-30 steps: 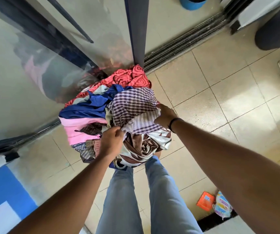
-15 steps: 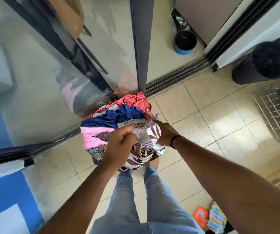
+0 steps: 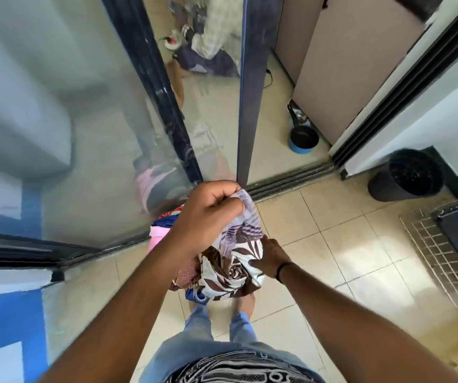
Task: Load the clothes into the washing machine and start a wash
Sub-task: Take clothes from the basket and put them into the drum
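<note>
Fingers (image 3: 229, 201) of the left hand (image 3: 208, 214) are curled tight round a bunched corner of purple checked cloth (image 3: 245, 225), lifting it at about twelve o'clock from the bundle of clothes (image 3: 230, 269). At three o'clock of that bundle the right hand (image 3: 270, 258) lies against a brown-and-white leaf-print cloth (image 3: 238, 261); its thumb presses the fabric, but whether the other fingers are curled under it cannot be told, since the cloth hides them. The bundle hangs just above the person's feet, over the tiled floor (image 3: 332, 244), and pink and blue pieces show at its nine o'clock edge beside the glass sliding door (image 3: 98, 161). No washing machine can be made out in this head view, so the loading looks not yet begun.

The risk, as a judgement: the load is held by one pinched corner and a side press, so loose pieces underneath may slip out and fall. A trailing end could also catch on the door track (image 3: 285, 181) at the threshold.
</note>
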Demonstrator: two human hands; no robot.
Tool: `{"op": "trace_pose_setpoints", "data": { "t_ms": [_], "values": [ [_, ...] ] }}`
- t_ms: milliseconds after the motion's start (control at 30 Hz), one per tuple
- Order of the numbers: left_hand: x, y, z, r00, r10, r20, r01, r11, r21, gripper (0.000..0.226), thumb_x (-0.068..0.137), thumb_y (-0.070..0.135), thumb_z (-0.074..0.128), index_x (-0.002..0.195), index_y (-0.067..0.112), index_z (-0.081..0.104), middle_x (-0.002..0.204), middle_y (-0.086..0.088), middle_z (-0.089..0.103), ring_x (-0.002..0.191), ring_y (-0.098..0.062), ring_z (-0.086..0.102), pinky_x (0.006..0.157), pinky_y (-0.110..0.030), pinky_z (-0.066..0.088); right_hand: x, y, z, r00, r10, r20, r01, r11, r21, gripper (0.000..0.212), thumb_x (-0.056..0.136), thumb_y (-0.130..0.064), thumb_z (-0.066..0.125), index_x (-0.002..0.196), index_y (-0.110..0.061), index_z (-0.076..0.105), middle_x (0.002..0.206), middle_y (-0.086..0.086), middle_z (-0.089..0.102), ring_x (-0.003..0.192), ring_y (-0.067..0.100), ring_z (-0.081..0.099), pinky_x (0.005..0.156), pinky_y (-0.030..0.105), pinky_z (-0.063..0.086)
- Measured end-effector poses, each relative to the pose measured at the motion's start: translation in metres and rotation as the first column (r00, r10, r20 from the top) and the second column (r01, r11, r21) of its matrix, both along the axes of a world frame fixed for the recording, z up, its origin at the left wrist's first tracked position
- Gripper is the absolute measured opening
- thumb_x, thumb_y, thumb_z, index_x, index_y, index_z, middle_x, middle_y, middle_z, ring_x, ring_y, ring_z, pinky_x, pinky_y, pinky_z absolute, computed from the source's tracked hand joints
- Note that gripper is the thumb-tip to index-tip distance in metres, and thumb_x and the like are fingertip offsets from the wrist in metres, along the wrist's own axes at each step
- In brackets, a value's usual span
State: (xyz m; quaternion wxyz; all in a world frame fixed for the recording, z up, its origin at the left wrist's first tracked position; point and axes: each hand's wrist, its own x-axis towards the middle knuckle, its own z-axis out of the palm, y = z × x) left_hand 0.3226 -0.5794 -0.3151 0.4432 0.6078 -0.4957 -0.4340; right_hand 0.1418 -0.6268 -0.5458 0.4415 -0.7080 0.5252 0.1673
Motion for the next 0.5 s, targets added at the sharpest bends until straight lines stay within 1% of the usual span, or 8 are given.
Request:
{"op": "trace_pose_setpoints", "data": {
  "t_ms": [67,133,167,233,300,400,467,500],
  "values": [
    [0.002,0.004,0.017,0.999,-0.022,-0.042,0.021,0.999,-0.032,0.024,0.081,0.006,0.055,0.059,0.015,0.052,0.055,0.003,0.032,0.054,-0.007,0.032,0.051,-0.025,0.023,0.002,-0.001,0.004,0.999,-0.047,0.02,0.048,0.999,-0.013,0.088,0.081,-0.033,0.076,0.152,-0.02,0.026,0.134,0.018,0.05,0.123,0.036,0.053,0.102,0.036,0.045],
    [0.004,0.008,0.032,0.992,-0.045,-0.121,0.039,0.998,-0.052,0.015,0.08,0.004,0.056,0.068,-0.005,0.055,0.059,-0.02,0.038,0.06,-0.017,0.038,0.052,-0.032,0.025,0.001,-0.004,0.006,0.996,-0.085,0.036,0.085,0.996,-0.02,0.081,0.08,-0.039,0.077,0.146,-0.017,0.036,0.13,0.016,0.053,0.122,0.035,0.054,0.099,0.036,0.046],
    [0.005,0.011,0.039,0.985,-0.031,-0.172,0.021,0.998,-0.06,0.016,0.079,0.004,0.058,0.07,-0.009,0.055,0.061,-0.022,0.041,0.063,-0.02,0.039,0.053,-0.033,0.027,0.001,-0.006,0.007,0.995,-0.087,0.053,0.089,0.995,-0.037,0.074,0.079,-0.04,0.079,0.14,-0.015,0.045,0.129,0.015,0.057,0.121,0.033,0.055,0.098,0.034,0.046],
    [0.008,0.016,0.05,0.963,0.023,-0.268,-0.043,0.997,-0.066,0.015,0.073,0.008,0.065,0.071,-0.005,0.061,0.064,-0.017,0.047,0.062,-0.02,0.044,0.054,-0.027,0.033,0.002,-0.009,0.007,0.987,-0.122,0.108,0.127,0.991,-0.041,0.063,0.077,-0.034,0.083,0.13,-0.01,0.059,0.127,0.013,0.063,0.118,0.028,0.058,0.093,0.026,0.043],
    [0.011,0.022,0.06,0.937,0.063,-0.343,-0.092,0.993,-0.068,0.011,0.068,0.011,0.067,0.07,0.001,0.065,0.063,-0.012,0.054,0.057,-0.015,0.051,0.054,-0.023,0.038,0.003,-0.013,0.006,0.984,-0.129,0.122,0.133,0.991,-0.026,0.063,0.079,-0.028,0.083,0.133,-0.008,0.058,0.132,0.009,0.062,0.121,0.024,0.056,0.091,0.02,0.037],
    [0.019,0.033,0.07,0.88,0.17,-0.444,-0.22,0.974,-0.062,0.007,0.068,0.002,0.061,0.07,0.003,0.067,0.06,-0.006,0.061,0.054,-0.014,0.056,0.055,-0.021,0.043,0.016,-0.017,0.013,0.99,-0.05,0.13,0.051,0.999,-0.007,0.059,0.086,-0.017,0.075,0.139,-0.005,0.051,0.143,0.012,0.053,0.129,0.028,0.05,0.089,0.011,0.037],
    [0.027,0.043,0.077,0.845,0.208,-0.492,-0.276,0.959,-0.069,0.011,0.066,0.001,0.058,0.067,0.006,0.068,0.059,-0.007,0.061,0.054,-0.018,0.056,0.057,-0.025,0.043,0.027,-0.016,0.021,0.987,0.062,0.147,-0.058,0.998,-0.036,0.063,0.09,-0.021,0.071,0.145,-0.006,0.043,0.151,0.014,0.043,0.138,0.031,0.041,0.103,0.018,0.038],
    [0.031,0.049,0.081,0.84,0.2,-0.504,-0.281,0.956,-0.088,0.01,0.062,0.003,0.059,0.066,0.007,0.068,0.058,-0.007,0.061,0.054,-0.018,0.055,0.057,-0.025,0.042,0.035,-0.014,0.029,0.978,0.157,0.139,-0.145,0.985,-0.092,0.067,0.091,-0.026,0.068,0.149,-0.01,0.038,0.155,0.011,0.036,0.142,0.03,0.035,0.11,0.025,0.032]
  ]
}}
